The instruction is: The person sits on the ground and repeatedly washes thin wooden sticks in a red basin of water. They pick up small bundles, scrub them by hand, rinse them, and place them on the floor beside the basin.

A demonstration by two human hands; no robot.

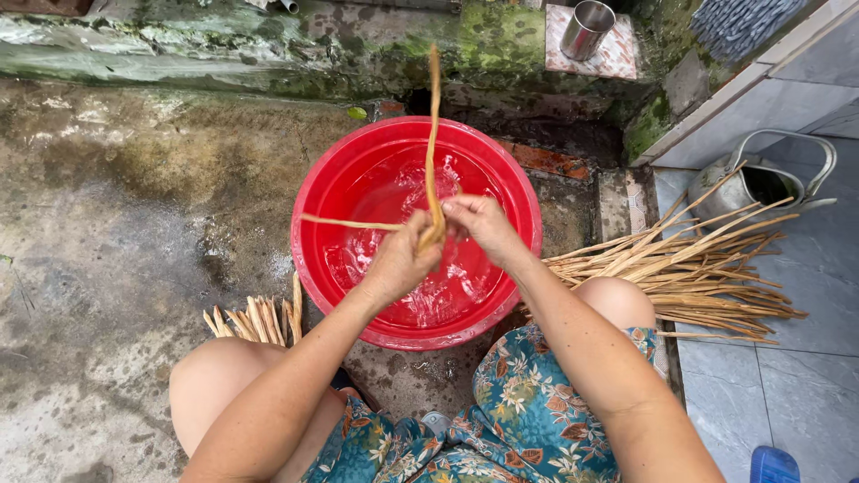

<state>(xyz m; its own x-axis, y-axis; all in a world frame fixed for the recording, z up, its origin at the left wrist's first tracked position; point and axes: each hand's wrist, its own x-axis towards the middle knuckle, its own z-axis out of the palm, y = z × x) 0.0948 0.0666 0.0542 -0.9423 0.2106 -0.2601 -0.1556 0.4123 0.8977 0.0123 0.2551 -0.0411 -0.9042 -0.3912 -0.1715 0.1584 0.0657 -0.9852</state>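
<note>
From the head camera, looking down, the left hand (400, 261) and the right hand (480, 225) are meeting above a red basin (315, 192) of water, and both are closing on one tan plant strip (433, 125). The left fingers are wrapping tight round the strip's bend, while the right fingers are pinching it just beside them, so neither hand is standing open. One end of the strip is rising straight up past the far rim of the basin; the other end is running out level to the left over the water. The strip is hanging in the air, clear of the water, which is rippling under the hands. A bundle of dry stalks (698, 268) is lying to the right, half on the grey tiles (787, 394), and a smaller bunch of short pieces (255, 317) is lying on the wet concrete floor (116, 224) just beside the basin's left edge. A metal kettle (761, 179) is standing behind the stalks, and a steel cup (586, 29) is standing on the mossy ledge. By the look of it, the step in hand is bending or folding the wetted strip; what that is calling for next is a firm pinch at the bend and a slow, even pull, lest the fibre crack.
</note>
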